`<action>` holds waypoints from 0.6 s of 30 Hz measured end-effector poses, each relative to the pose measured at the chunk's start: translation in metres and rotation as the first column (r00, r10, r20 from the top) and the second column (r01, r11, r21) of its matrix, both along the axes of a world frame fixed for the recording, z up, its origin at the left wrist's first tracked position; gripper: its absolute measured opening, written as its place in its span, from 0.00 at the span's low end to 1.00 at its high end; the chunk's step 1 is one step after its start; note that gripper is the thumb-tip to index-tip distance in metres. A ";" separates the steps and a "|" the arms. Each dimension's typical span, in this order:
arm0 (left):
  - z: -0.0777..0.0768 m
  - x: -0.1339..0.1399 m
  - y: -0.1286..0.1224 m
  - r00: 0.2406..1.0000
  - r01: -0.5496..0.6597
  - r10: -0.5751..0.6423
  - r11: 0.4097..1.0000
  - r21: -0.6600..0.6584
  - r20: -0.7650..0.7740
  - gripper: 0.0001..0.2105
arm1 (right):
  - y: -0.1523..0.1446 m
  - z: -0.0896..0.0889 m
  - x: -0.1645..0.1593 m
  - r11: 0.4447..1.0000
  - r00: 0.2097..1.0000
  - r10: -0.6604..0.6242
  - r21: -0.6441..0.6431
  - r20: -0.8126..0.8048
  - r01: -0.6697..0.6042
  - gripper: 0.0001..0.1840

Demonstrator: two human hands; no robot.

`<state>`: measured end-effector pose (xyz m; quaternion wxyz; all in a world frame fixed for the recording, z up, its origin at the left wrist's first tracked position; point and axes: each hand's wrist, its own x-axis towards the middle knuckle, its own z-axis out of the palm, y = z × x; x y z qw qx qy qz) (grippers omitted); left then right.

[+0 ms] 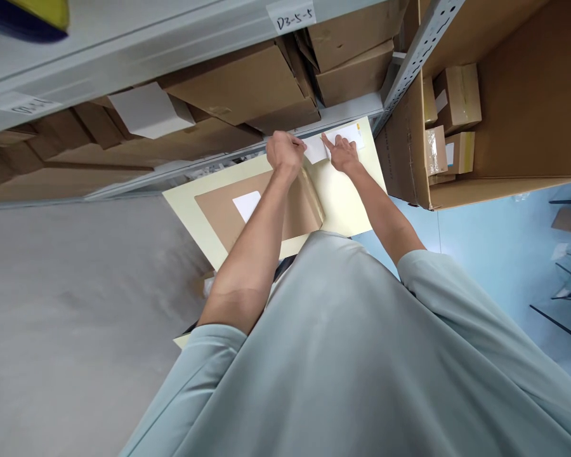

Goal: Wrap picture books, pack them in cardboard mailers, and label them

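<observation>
Head view: on the pale surface (pixel 348 206), beyond the brown parcel (pixel 219 212), the left hand (pixel 284 153) seems to pinch a white paper strip (pixel 315 150) and the right hand (pixel 345 154) rests there, fingers spread (uneven pulling could tear it), before boxes (pixel 238 82) far left.

Two hands (pixel 285 153) (pixel 343 155); one brown package (pixel 297 212) near them; one large open carton (pixel 528 108); two shelf labels (pixel 291 16) (pixel 23 103)

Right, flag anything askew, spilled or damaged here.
Nothing looks spilled or plainly damaged. Mildly untidy: in the large open carton at right, small boxes are bunched unevenly along one side. The brown package beneath the left forearm sits off-centre on the cream board.
</observation>
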<state>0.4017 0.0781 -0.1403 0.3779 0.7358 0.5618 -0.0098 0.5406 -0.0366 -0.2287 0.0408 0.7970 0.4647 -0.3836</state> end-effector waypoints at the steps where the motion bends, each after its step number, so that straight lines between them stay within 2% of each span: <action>1: 0.002 -0.001 0.002 1.000 -0.002 0.002 1.000 -0.002 -0.001 0.09 | 0.000 0.001 0.000 1.000 1.000 0.003 -0.005 0.006 -0.003 0.46; 5: 0.013 -0.004 0.002 0.998 0.011 -0.009 1.000 -0.026 0.059 0.10 | -0.001 0.007 0.003 1.000 1.000 0.009 -0.003 0.019 -0.009 0.40; 8: 0.024 -0.007 -0.003 0.997 0.022 -0.019 0.999 -0.041 0.074 0.11 | -0.001 0.008 0.005 1.000 1.000 0.015 -0.017 0.024 -0.015 0.42; 11: 0.040 -0.017 -0.008 0.998 0.017 -0.018 1.000 0.010 0.065 0.09 | 0.000 0.006 0.006 1.000 1.000 0.005 -0.015 0.013 -0.005 0.42; 14: 0.065 -0.038 -0.014 0.989 0.014 -0.022 0.998 0.057 0.149 0.08 | -0.002 0.007 0.005 1.000 1.000 -0.004 0.001 0.011 0.004 0.41; 18: 0.107 -0.090 -0.028 0.931 0.032 -0.047 0.998 0.045 0.363 0.10 | -0.002 0.019 0.005 1.000 1.000 -0.007 -0.010 0.016 0.007 0.41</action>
